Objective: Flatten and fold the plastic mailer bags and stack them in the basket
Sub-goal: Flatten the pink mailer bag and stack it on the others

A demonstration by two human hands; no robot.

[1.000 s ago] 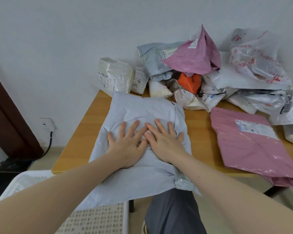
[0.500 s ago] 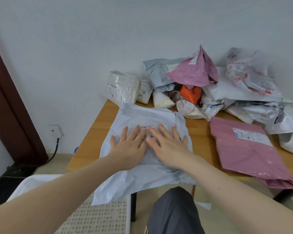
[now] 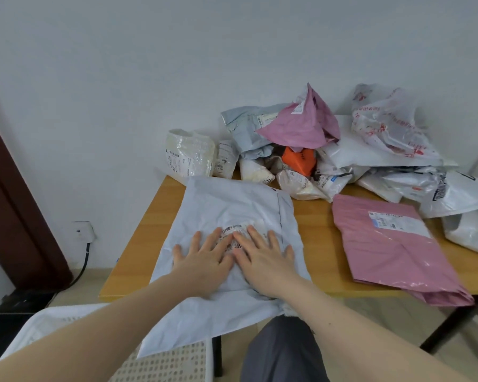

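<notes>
Both hands lie flat on a pale grey mailer bag that is spread on the wooden table, near its left edge. The left hand is open, with the fingers straight and a little apart, and it presses on the middle of the bag. The right hand is open in the same way, just beside the left one; their index fingers nearly touch over a white shipping label with a barcode. The near part of the bag hangs over the front edge of the table, and its lower end reaches a white perforated basket that stands on the floor below.

Near the right side of the table a pink mailer bag lies flat, with its own label near the far corner, and its near end goes past the front edge. Along the back edge, against the wall, there is a heap of crumpled mailer bags: grey, pink, white and clear ones, and one small orange packet among them. At the left end of the heap stands a clear bubble-wrap pouch.

A grey trouser leg shows below the table edge.
</notes>
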